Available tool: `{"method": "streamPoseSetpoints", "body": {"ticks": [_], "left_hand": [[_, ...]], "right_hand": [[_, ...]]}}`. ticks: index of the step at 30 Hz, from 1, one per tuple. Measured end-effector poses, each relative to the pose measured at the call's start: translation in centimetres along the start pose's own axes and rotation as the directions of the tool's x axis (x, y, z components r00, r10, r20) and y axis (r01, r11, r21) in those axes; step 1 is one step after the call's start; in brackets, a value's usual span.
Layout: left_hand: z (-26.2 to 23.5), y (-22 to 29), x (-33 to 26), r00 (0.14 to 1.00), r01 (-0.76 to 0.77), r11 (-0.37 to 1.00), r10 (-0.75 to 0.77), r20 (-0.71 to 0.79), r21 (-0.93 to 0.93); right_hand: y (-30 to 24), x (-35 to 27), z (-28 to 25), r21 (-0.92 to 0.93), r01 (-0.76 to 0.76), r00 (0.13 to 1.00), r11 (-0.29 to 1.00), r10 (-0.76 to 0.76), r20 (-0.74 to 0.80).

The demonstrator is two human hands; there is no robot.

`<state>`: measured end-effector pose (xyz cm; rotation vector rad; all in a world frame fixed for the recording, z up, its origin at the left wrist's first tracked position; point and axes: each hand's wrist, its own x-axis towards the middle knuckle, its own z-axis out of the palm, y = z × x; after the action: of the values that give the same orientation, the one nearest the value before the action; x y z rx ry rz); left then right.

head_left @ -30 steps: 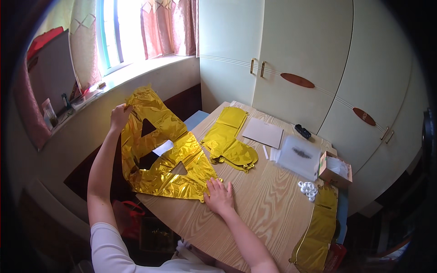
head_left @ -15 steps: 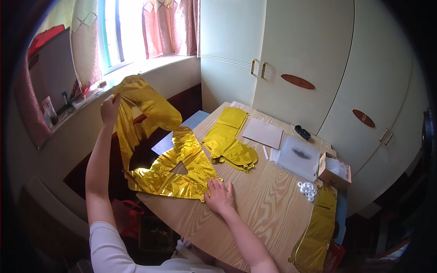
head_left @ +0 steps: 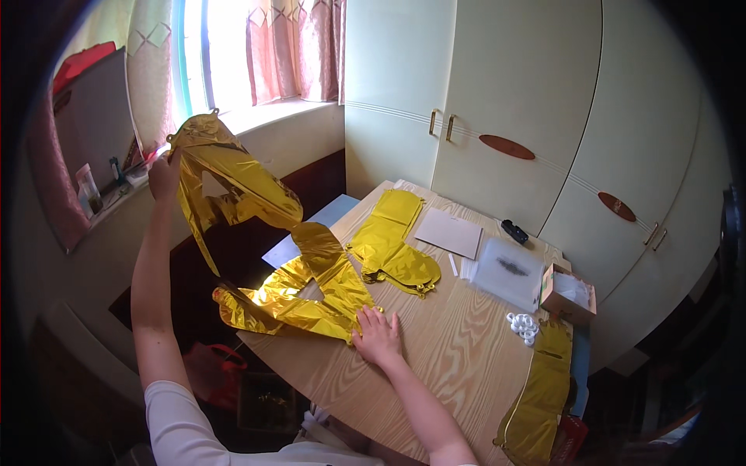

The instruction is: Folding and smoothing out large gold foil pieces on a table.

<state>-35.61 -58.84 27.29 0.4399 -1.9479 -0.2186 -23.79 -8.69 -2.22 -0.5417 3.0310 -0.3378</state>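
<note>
A flat, uninflated gold foil balloon [head_left: 241, 190] with cut-out openings stretches from the air at the left down onto the table. My left hand [head_left: 164, 179] is raised near the window sill, closed around the balloon's upper edge. Shiny and creased, its lower part lies over the table's left edge. My right hand [head_left: 378, 337] rests flat on the tabletop with fingers extended, the fingertips on the balloon's lower right corner. Just beyond lies a stack of flat gold foil balloons [head_left: 392, 241].
On the wooden table [head_left: 443, 349] lie a pale sheet [head_left: 449, 232], a black object [head_left: 514, 231], a clear plastic packet [head_left: 503, 272], white rings [head_left: 522, 328] and an open box [head_left: 569, 295]. More folded gold foil [head_left: 536, 396] lies at the right edge. Cupboards [head_left: 513, 85] stand behind.
My left hand has moved left and slightly nearer, drawing the balloon's upper part along. The balloon's lower left part has folded over. My right hand stays nearly in place.
</note>
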Motion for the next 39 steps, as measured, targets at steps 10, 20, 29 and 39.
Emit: {"method": "streamPoseSetpoints", "body": {"ticks": [10, 20, 29, 39], "left_hand": [[-0.8, 2.6, -0.1, 0.991, -0.121, 0.988, 0.126, 0.052, -0.092], [-3.0, -2.9, 3.7, 0.997, 0.08, 0.989, -0.081, 0.002, -0.122], [-6.7, 6.1, -2.5, 0.923, -0.383, 0.888, 0.358, 0.141, 0.255], [-14.8, 20.9, -22.1, 0.353, -0.824, 0.557, 0.647, 0.676, -0.103]], "right_hand": [[1.2, 0.3, 1.0, 0.001, 0.002, 0.996, 1.0, -0.002, -0.085], [0.8, 0.3, 0.9, 0.006, -0.001, 0.998, 1.0, 0.002, -0.067], [1.1, 0.4, 1.5, 0.056, 0.016, 0.991, 0.998, -0.009, -0.133], [-1.1, -3.5, -0.1, 0.671, 0.302, 0.948, 0.677, -0.135, -0.289]]}}
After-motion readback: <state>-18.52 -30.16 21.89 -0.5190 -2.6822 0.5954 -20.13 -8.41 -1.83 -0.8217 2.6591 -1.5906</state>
